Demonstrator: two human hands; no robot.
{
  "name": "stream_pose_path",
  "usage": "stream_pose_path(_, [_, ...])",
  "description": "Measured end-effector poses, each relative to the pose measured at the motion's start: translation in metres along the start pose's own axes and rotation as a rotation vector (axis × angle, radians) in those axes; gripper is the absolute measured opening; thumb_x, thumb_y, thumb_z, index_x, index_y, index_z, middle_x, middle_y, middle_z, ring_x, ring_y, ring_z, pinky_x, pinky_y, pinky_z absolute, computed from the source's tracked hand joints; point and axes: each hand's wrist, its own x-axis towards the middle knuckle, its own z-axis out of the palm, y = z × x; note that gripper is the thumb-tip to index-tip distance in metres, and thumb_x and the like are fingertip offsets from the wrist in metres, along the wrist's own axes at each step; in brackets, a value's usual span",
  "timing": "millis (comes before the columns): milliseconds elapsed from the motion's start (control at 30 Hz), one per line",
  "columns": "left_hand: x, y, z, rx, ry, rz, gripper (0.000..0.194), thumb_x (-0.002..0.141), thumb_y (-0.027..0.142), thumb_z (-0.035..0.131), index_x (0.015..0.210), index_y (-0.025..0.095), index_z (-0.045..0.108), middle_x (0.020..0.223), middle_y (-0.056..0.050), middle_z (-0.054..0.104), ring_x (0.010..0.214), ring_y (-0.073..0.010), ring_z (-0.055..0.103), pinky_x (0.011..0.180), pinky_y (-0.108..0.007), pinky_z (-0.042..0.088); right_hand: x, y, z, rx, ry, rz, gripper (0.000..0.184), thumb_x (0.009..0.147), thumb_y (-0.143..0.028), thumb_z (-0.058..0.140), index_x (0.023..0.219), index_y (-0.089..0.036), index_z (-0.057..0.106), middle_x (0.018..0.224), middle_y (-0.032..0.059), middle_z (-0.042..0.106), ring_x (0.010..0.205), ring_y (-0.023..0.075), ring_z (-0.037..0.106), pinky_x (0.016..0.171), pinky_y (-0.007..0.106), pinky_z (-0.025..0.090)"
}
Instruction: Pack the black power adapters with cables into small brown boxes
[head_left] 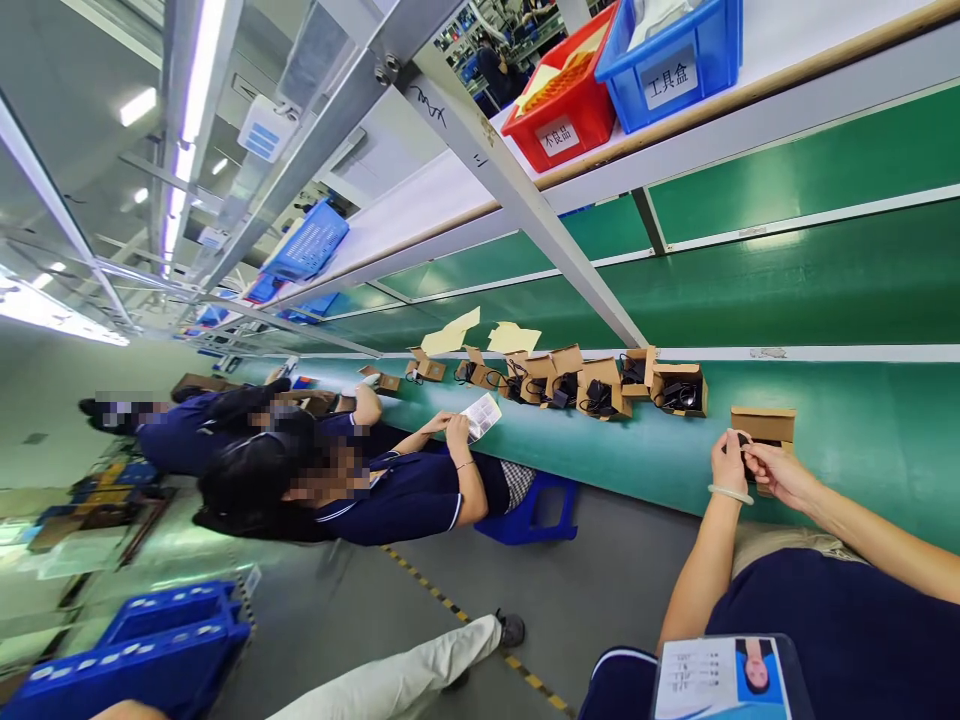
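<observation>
At the green bench's near edge, my left hand (726,466), with a pale bracelet at its wrist, is closed round a small black object (743,443). My right hand (780,473) pinches at the same object from the other side. Fingers cover most of it, so its kind does not show. Just behind both hands stands an open brown cardboard box (763,424); its inside is mostly hidden. To the left, another open box (681,390) contains black cabled devices, beside a row of several similar boxes (600,390).
A co-worker (397,495) sits to the left, holding a printed sheet (481,415); more people sit beyond. Cream paper pieces (451,332) lie behind the boxes. A slanting metal post (525,200) supports a shelf with red (562,115) and blue (671,75) bins.
</observation>
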Motion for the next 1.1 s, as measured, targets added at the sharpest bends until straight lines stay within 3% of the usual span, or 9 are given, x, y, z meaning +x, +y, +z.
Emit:
stream_pose_path(167, [0.004,-0.001,0.012,-0.239,0.063,-0.230,0.072,0.065,0.084,0.043,0.070,0.014,0.058,0.060,-0.002,0.054,0.046,-0.0088,0.045,0.049,-0.023,0.039,-0.004,0.007,0.004,-0.028,0.030,-0.049,0.034,0.069,-0.041,0.068,0.059,-0.016,0.047,0.048,-0.0062,0.040,0.042,0.0032,0.026,0.037,0.016,0.018])
stream_pose_path(300, [0.010,0.007,0.014,-0.457,0.089,-0.405,0.067,0.063,0.082,0.049,0.061,0.015,0.052,0.058,-0.002,0.050,0.052,-0.0117,0.050,0.053,-0.024,0.041,-0.018,0.007,0.001,-0.053,0.013,-0.075,0.038,0.069,-0.043,0.067,0.057,-0.018,0.042,0.048,-0.0067,0.036,0.043,0.0039,0.024,0.039,0.018,0.017])
stream_pose_path(533, [0.007,0.006,0.026,-0.559,0.038,-0.719,0.065,0.073,0.077,0.042,0.060,0.014,0.049,0.057,-0.002,0.046,0.053,-0.0127,0.047,0.054,-0.024,0.040,-0.039,0.005,-0.031,-0.199,-0.124,-0.118,0.045,0.073,-0.053,0.066,0.059,-0.018,0.042,0.049,-0.0061,0.034,0.045,0.0058,0.023,0.044,0.022,0.015])
stream_pose_path(667, [0.005,-0.001,0.036,-0.539,-0.009,-0.790,0.066,0.077,0.076,0.034,0.060,0.014,0.048,0.056,-0.002,0.046,0.051,-0.0132,0.046,0.049,-0.024,0.036,-0.065,-0.002,-0.048,-0.264,-0.133,-0.148,0.046,0.075,-0.055,0.064,0.057,-0.018,0.045,0.047,-0.0053,0.033,0.045,0.0072,0.021,0.045,0.024,0.015])
stream_pose_path(800, [0.013,0.022,0.013,-0.548,0.117,-0.668,0.064,0.083,0.071,0.027,0.062,0.015,0.047,0.056,0.000,0.044,0.049,-0.0115,0.044,0.045,-0.021,0.027,-0.111,-0.015,-0.063,-0.247,-0.211,-0.187,0.045,0.082,-0.051,0.056,0.050,-0.021,0.047,0.042,-0.0014,0.033,0.042,0.0121,0.028,0.046,0.029,0.025])
stream_pose_path(867, [0.017,0.039,0.002,-0.557,0.059,-0.565,0.060,0.082,0.071,0.036,0.067,0.015,0.050,0.061,-0.001,0.048,0.053,-0.0117,0.049,0.047,-0.021,0.031,-0.128,-0.019,-0.075,-0.249,-0.135,-0.212,0.042,0.083,-0.050,0.053,0.052,-0.022,0.052,0.048,0.0013,0.041,0.046,0.0148,0.036,0.047,0.032,0.031])
stream_pose_path(933, [0.017,0.051,0.000,-0.542,-0.093,-0.499,0.058,0.078,0.072,0.044,0.071,0.015,0.052,0.067,-0.001,0.052,0.060,-0.0128,0.053,0.051,-0.022,0.036,-0.134,-0.021,-0.087,-0.293,0.056,-0.233,0.028,0.080,-0.050,0.058,0.065,-0.026,0.061,0.061,0.0025,0.053,0.053,0.0162,0.043,0.050,0.032,0.036])
stream_pose_path(1000, [0.013,0.053,0.007,-0.504,-0.197,-0.463,0.058,0.076,0.072,0.047,0.073,0.015,0.052,0.069,-0.002,0.052,0.064,-0.0137,0.055,0.054,-0.022,0.038,-0.132,-0.024,-0.098,-0.336,0.264,-0.262,0.021,0.074,-0.051,0.064,0.083,-0.032,0.066,0.080,0.0026,0.061,0.064,0.0188,0.052,0.056,0.033,0.043])
stream_pose_path(1100, [0.005,0.044,0.022,-0.387,-0.234,-0.410,0.061,0.076,0.076,0.042,0.075,0.015,0.052,0.071,-0.003,0.053,0.065,-0.0140,0.055,0.055,-0.022,0.039,-0.125,-0.034,-0.106,-0.450,0.469,-0.327,0.030,0.070,-0.055,0.065,0.094,-0.036,0.065,0.093,0.0024,0.065,0.079,0.0247,0.059,0.069,0.038,0.050])
